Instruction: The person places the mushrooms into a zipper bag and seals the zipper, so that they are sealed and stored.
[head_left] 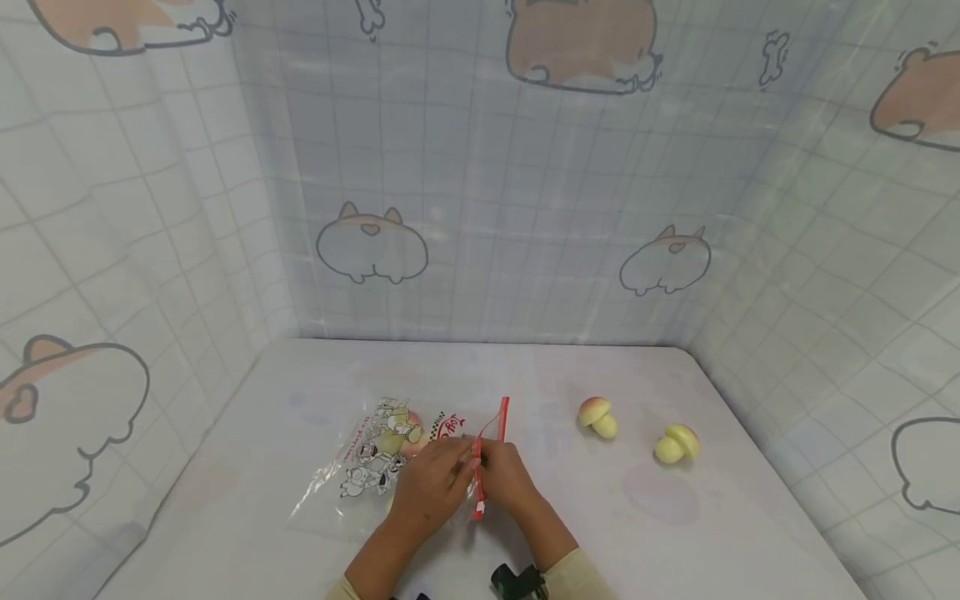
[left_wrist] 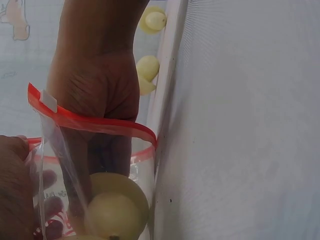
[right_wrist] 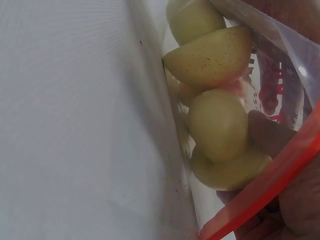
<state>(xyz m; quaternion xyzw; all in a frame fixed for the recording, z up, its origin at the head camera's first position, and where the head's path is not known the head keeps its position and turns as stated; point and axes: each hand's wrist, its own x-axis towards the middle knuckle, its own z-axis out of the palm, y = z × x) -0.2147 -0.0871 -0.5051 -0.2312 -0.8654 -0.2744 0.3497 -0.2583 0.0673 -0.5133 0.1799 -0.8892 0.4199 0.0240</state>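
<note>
A clear zip bag point(head_left: 318, 504) with printed cartoon figures and a red zip edge point(head_left: 504, 417) lies on the table, its mouth open to the right. My left hand point(head_left: 431, 487) grips the bag by its rim. My right hand point(head_left: 508, 475) reaches through the mouth. Inside the bag, its thumb and fingers hold a yellow toy mushroom point(right_wrist: 220, 125), also seen low in the left wrist view. Another mushroom point(right_wrist: 210, 57) lies deeper in the bag, against the held one. A white slider point(left_wrist: 48, 100) sits on the zip edge.
Two more toy mushrooms with reddish-yellow caps, one nearer point(head_left: 597, 417) and one farther right point(head_left: 677, 444), lie on the white table point(head_left: 562, 367). Printed curtains point(head_left: 480, 208) surround the table at the back and both sides.
</note>
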